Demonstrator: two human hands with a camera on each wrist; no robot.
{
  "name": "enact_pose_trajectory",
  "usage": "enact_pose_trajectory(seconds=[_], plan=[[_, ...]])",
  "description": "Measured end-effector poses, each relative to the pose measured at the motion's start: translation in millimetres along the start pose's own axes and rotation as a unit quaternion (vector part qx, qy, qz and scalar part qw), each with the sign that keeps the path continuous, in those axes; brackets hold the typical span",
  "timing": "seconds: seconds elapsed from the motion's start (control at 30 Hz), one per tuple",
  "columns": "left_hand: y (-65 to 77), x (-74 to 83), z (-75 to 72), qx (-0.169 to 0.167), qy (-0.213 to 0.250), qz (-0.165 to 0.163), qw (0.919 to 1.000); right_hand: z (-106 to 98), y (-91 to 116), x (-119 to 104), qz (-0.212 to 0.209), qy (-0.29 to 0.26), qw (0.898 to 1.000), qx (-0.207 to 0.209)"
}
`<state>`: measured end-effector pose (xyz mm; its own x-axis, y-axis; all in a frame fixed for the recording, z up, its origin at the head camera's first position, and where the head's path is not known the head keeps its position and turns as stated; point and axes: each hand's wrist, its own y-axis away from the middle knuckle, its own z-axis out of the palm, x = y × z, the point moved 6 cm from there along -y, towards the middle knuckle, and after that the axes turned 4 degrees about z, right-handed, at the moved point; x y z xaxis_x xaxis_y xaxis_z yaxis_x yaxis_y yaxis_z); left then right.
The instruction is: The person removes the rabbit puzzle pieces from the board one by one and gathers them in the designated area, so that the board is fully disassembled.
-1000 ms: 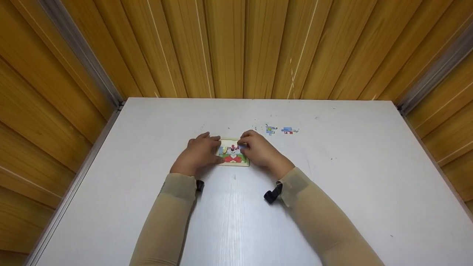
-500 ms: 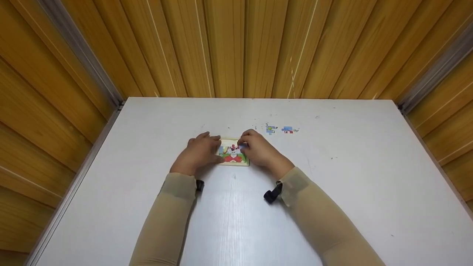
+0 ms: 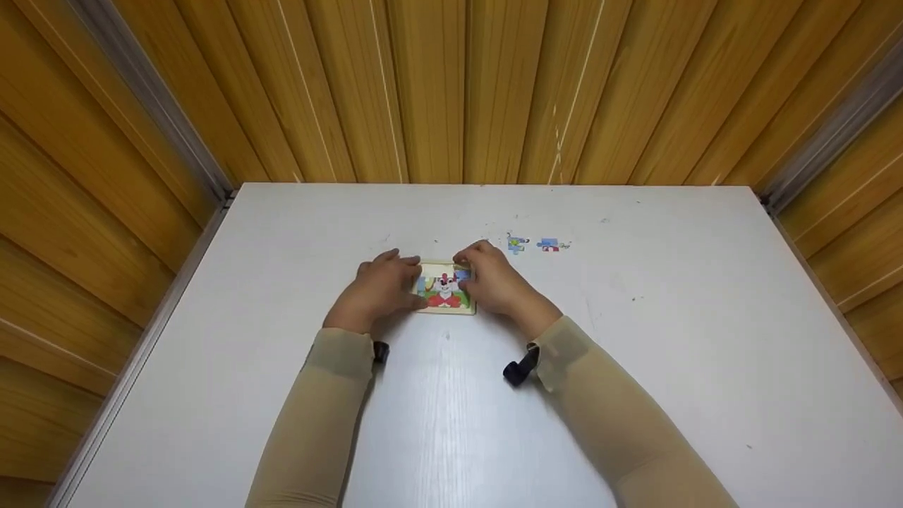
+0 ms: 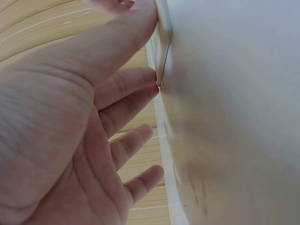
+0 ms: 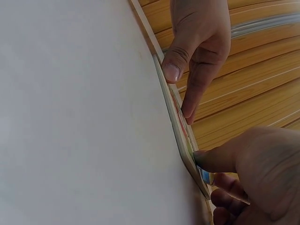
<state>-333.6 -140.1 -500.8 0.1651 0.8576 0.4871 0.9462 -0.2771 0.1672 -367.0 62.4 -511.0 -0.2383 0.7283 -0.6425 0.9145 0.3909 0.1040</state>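
A small wooden jigsaw puzzle board [image 3: 436, 269] lies on the white table, with a cartoon animal in red in its lower part and bare wood along the upper part. My left hand [image 3: 377, 295] holds the board's left side, thumb near the front corner and fingertips at the back edge. Over the board's right side, my right hand [image 3: 495, 283] pinches a blue puzzle piece [image 5: 205, 176] between thumb and fingers. The right wrist view shows that piece at the board's far end, partly hidden by the thumb. How fully it is seated I cannot tell.
Two loose puzzle pieces lie beyond my right hand: a blue one with yellow [image 3: 517, 244] and a blue and red one [image 3: 549, 245]. Wood-patterned panels [image 3: 430, 92] rise behind the table's back edge and along both sides.
My right fingers have shifted slightly and opened a little at the board's upper right, so more of the blue piece shows. The left hand stays in place on the board.
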Motion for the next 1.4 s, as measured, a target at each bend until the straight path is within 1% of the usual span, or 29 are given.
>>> enact_pose_trajectory(seconds=[0.17,0.37,0.53,0.73,0.87,0.97,1.03,1.1,1.23,1.4], plan=[[0.4,-0.9,0.3,0.002,0.002,0.002,1.0000,-1.0,-0.5,1.8,0.005,0.000,1.000,0.005],[1.1,-0.9,0.2,0.001,0.003,0.003,1.0000,-2.3,-1.5,3.2,-0.001,0.008,1.000,0.005],[-0.3,0.2,0.2,-0.004,-0.011,0.003,0.9999,-5.7,-1.8,5.5,-0.004,0.004,1.000,0.010],[-1.7,2.1,0.5,-0.011,-0.016,0.002,0.9998,-6.8,-2.9,10.2,-0.005,-0.007,1.000,0.010],[-1.3,2.2,-0.4,-0.014,-0.015,0.001,0.9998,-8.1,-4.0,12.1,-0.006,-0.036,0.999,0.020],[-0.3,1.6,-1.3,-0.014,-0.013,-0.002,0.9998,-10.9,-4.4,13.5,0.002,-0.091,0.995,0.035],[0.5,0.9,-1.2,-0.015,-0.010,-0.005,0.9998,-12.3,-4.6,15.0,0.014,-0.150,0.988,0.039],[0.9,0.3,-1.0,-0.015,-0.009,-0.007,0.9998,-12.7,-5.3,16.7,0.026,-0.218,0.975,0.039],[1.3,-0.7,-0.5,-0.014,-0.010,-0.006,0.9998,-13.6,-7.6,19.8,0.051,-0.330,0.942,0.035],[0.7,-1.4,-0.4,-0.007,-0.012,-0.005,0.9999,-19.7,-9.0,24.7,0.093,-0.421,0.902,0.040]])
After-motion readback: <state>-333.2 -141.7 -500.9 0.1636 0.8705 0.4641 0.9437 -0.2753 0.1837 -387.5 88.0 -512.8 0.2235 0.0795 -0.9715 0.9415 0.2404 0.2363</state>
